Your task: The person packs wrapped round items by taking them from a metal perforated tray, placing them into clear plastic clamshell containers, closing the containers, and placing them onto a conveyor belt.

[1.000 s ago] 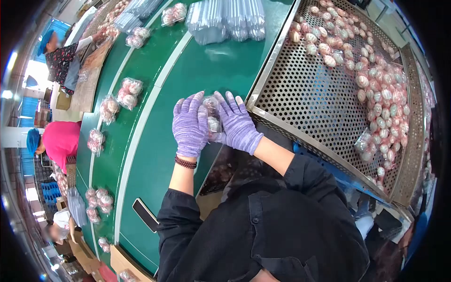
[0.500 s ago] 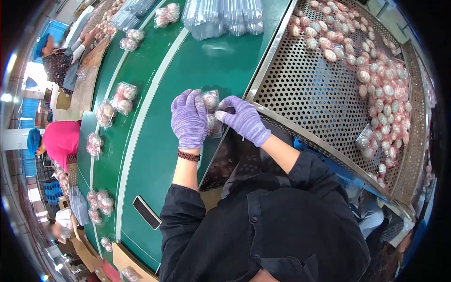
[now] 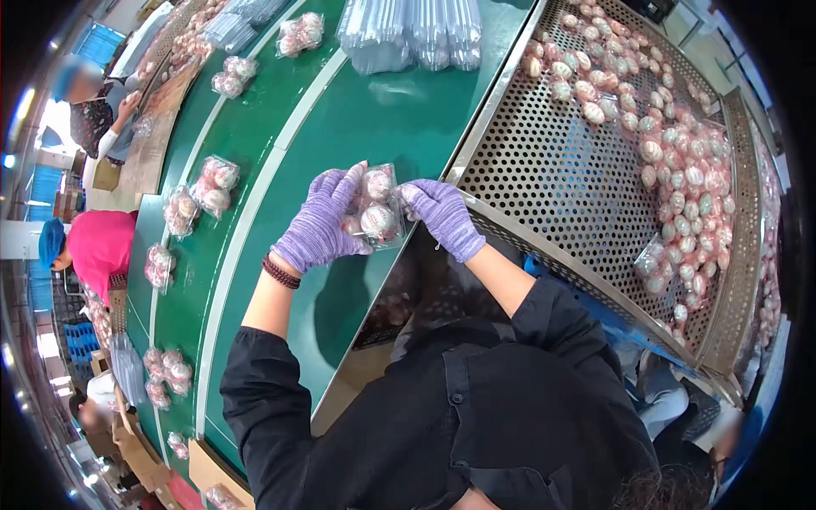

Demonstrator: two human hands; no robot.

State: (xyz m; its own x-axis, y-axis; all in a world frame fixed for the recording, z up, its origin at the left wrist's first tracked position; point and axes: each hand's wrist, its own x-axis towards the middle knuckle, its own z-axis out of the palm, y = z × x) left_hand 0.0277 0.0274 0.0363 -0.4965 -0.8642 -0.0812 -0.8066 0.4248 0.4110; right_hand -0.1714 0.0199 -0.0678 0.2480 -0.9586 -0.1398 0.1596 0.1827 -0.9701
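Between my two hands, above the green work surface, is a clear plastic pack of baseballs (image 3: 380, 218), white balls with red stitching. My left hand (image 3: 320, 223), in a purple knit glove, grips the pack's left side, with the thumb along its lower edge and the fingers at its upper left. My right hand (image 3: 444, 218), gloved the same way, is closed at the pack's right edge, thumb and fingers pinched together there. Part of the balls on the left is hidden behind my left hand.
A perforated metal tray (image 3: 527, 153) on the right holds many wrapped balls (image 3: 693, 183). Stacked clear plastic packaging (image 3: 408, 34) lies at the back. Filled packs (image 3: 216, 184) sit on the green conveyor (image 3: 229, 127) at left. Co-workers, one in a pink top (image 3: 100, 246), are beyond it.
My left hand has turned and dropped to the pack's lower left, exposing more balls. My left arm has swung outward, and the phone on the green surface is now out of sight.
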